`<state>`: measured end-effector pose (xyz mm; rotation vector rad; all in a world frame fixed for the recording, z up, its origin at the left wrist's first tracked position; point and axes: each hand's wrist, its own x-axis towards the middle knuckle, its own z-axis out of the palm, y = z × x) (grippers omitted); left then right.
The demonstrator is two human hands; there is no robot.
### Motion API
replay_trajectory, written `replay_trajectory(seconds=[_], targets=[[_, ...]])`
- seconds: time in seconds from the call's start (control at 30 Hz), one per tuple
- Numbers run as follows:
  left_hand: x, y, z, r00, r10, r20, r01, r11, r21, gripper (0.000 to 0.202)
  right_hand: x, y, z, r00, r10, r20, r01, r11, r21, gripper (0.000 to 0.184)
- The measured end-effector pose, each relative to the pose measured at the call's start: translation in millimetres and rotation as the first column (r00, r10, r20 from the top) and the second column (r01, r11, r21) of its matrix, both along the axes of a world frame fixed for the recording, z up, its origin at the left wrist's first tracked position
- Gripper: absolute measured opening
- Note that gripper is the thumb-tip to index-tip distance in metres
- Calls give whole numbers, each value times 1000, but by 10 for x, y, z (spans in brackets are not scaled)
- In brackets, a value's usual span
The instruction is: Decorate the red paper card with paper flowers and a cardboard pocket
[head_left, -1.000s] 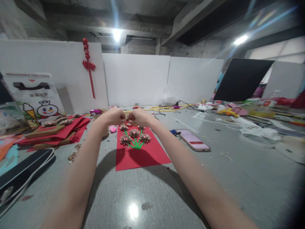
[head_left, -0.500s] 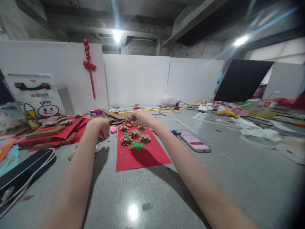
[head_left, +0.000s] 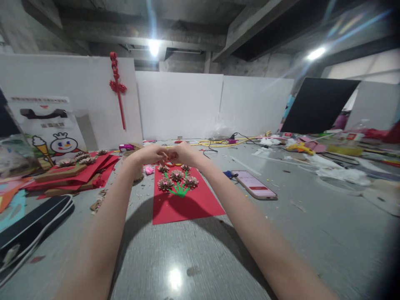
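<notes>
My left hand (head_left: 152, 154) and my right hand (head_left: 181, 153) meet over the far edge of a red card (head_left: 190, 208). The fingers of both are curled and pinched close together; whatever lies between them is hidden. On the card are several brown layered paper flowers (head_left: 176, 175) with pink centres, joined to green stems (head_left: 179, 191) that gather at the card's middle. A pink lump (head_left: 149, 170) lies left of the card, below my left hand. A brown roll (head_left: 138, 175) stands partly hidden behind my left wrist.
On the right lies a phone (head_left: 256, 185) with its screen lit. Stacked red sheets and cardboard (head_left: 65, 174) sit to the left, near a black case with a white cable (head_left: 34, 225). A yellow glue gun (head_left: 300, 148), tape roll and scraps are farther right.
My left hand has moved right and slightly up, from beside the card to my right hand. The right hand has stayed nearly in place; the silvery piece at its fingertips is now hidden.
</notes>
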<state>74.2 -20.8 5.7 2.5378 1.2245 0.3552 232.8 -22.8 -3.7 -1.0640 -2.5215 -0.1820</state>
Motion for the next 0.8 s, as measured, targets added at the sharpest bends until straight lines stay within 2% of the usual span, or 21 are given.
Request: replay_trajectory(seconds=[0.1,0.23,0.4,0.5,0.6,0.7,0.8], targets=[[28,12,-14,999,-50,-9,50,998,38,23,6,46,-11,998,62,-2,-62,998,31,19],[16,52,-22,998,-65,-21,67,993,93,20,-2,109,-31,997,75,12,-76,990,119,13],[1,41,9,995,-80,60,76,995,57,20,-17,123,-22,996,86,26,-89,979,182,9],[-15,33,20,994,-44,99,41,999,34,23,-9,114,-20,995,96,16,-97,975,200,10],[-41,40,15,992,40,117,-47,997,61,25,9,105,-25,998,61,-18,-56,980,192,14],[-57,42,13,972,126,197,-133,991,23,16,26,102,-34,999,16,-42,-9,987,160,17],[-49,23,25,948,154,280,-148,988,-42,7,25,104,-43,998,-10,-54,18,990,136,15]])
